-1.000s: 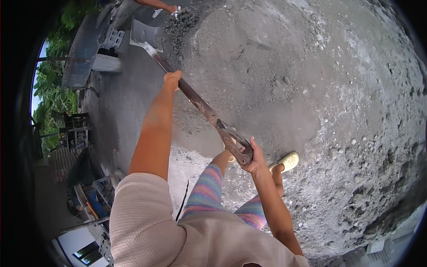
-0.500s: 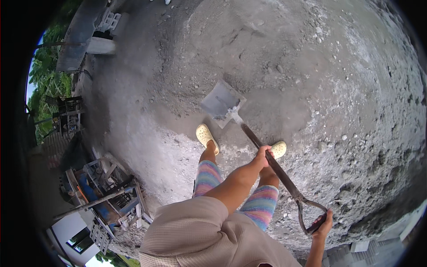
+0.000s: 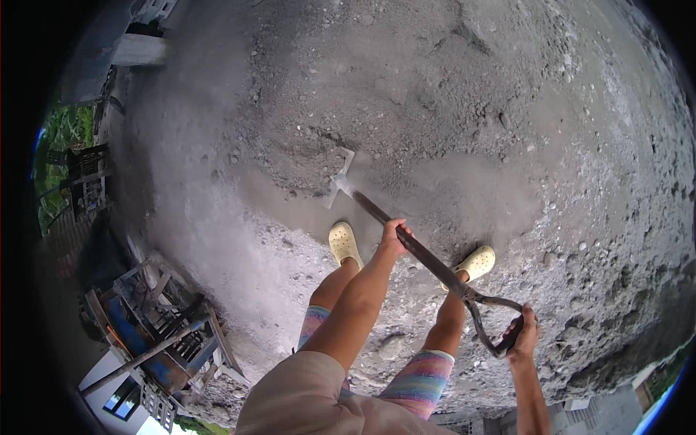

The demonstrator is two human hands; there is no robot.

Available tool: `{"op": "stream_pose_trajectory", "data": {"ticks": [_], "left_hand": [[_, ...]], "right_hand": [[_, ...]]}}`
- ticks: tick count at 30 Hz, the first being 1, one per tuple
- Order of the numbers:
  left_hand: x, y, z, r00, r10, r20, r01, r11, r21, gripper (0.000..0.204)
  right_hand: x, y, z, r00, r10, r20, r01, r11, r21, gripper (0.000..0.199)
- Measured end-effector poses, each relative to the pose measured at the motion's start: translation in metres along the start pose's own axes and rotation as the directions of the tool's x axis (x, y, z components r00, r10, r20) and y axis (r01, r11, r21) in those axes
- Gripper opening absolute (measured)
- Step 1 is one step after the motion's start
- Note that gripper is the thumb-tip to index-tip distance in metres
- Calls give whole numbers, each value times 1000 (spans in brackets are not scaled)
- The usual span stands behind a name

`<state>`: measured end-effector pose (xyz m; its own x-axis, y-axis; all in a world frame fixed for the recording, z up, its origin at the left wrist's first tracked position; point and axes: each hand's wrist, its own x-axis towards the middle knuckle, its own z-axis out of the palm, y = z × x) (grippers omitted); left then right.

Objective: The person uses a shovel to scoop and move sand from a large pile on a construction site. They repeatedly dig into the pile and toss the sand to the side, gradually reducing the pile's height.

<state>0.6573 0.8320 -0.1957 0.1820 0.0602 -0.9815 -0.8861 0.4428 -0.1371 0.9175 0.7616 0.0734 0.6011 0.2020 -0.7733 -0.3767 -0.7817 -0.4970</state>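
A shovel (image 3: 435, 262) with a dark shaft and a metal blade slants across the ground in front of me. My left hand (image 3: 396, 235) is wrapped round the middle of the shaft. At the near right end, my right hand (image 3: 523, 335) grips the crossbar of the D-shaped handle. Loose grey sand and gravel (image 3: 304, 156) covers most of the blade; only its pale rear edge and socket show. The blade's tip is hidden.
My feet stand apart in cream clogs (image 3: 344, 243) either side of the shaft. A lumpy grey bank (image 3: 616, 304) rises at the right. A wooden frame with blue panels (image 3: 156, 326) stands at the lower left, and a concrete block (image 3: 139, 49) at the far left.
The shovel blade has moved left and gone into the gravel; its face showed before. My left hand has shifted left and up with the shaft, and the right hand slightly left and up.
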Motion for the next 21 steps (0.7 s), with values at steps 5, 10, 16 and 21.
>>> {"op": "stream_pose_trajectory", "data": {"ticks": [5,10,16,21], "left_hand": [[24,76,-33,994,94,-62,-89,993,79,20],[22,77,-73,995,89,-51,-82,988,134,14],[-27,35,-66,991,83,-100,-58,971,231,13],[-65,64,-39,968,245,-60,-211,917,339,12]], "right_hand": [[23,87,56,998,-25,64,19,995,96,28],[-1,121,42,1000,-14,17,12,994,108,29],[-25,115,-13,999,32,-12,-29,972,233,26],[-42,114,-18,988,144,57,-155,933,325,28]]}}
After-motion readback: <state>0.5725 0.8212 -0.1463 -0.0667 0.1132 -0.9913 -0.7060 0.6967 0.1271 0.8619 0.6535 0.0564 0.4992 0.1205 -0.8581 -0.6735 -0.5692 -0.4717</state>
